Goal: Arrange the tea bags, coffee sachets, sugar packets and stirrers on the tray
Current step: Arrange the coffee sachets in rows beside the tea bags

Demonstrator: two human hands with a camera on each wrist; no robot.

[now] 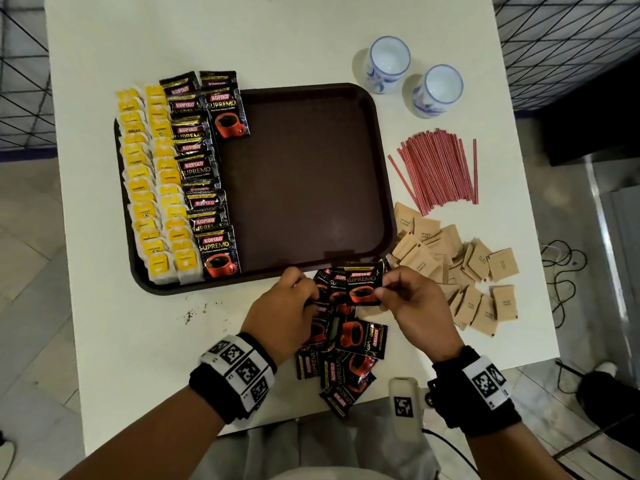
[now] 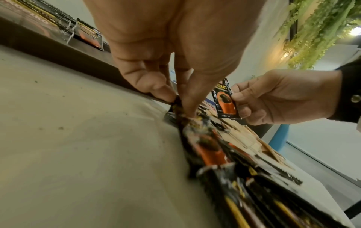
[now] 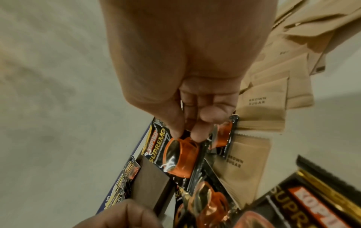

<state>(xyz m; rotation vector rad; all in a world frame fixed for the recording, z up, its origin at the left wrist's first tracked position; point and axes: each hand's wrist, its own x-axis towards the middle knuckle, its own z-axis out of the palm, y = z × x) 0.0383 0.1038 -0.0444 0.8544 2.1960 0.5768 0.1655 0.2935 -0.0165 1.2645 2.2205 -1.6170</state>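
Two cups sit upper right; right hand pinches one coffee sachet; left hand fingers pinch another sachet.

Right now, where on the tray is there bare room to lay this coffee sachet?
The tray is bare from the coffee column across to its right rim. Its left side is crowded with tea bags. The right hand pinches the held sachet; the left hand grips one in the loose sachet pile.
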